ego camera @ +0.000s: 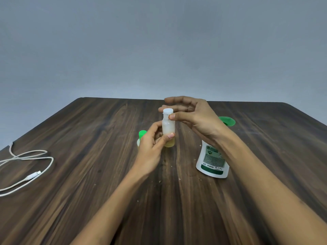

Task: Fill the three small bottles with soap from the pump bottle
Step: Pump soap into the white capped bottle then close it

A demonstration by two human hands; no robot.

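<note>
**Small bottle held upright above the wooden surface**

At the far left, a white cable (26, 167) is looped loosely on the dark, wood-grained surface (88, 200), its plug end lying flat. Pale crumbs are scattered over the grain near the middle.

Further right, a green-capped bottle (141, 137) stands on the surface, largely hidden behind the left hand (152, 149); its contents cannot be made out. The left hand is curled round the lower body of a small clear bottle (168, 127), with the thumb pressed across its front. This bottle is held upright at the centre, lifted off the surface; a layer of yellowish liquid is seen at its bottom, the frosted plastic above looking pale. A white cap (167, 111) sits on its neck.

The right hand (191, 115) is placed at the cap, thumb touching its side, the fingers loosely spread and arched behind it.

To the right, the white pump bottle (212, 161) with a green-banded label stands on the surface, its upper part covered by the right forearm. A green pump head (227, 121) shows behind the wrist.
</note>
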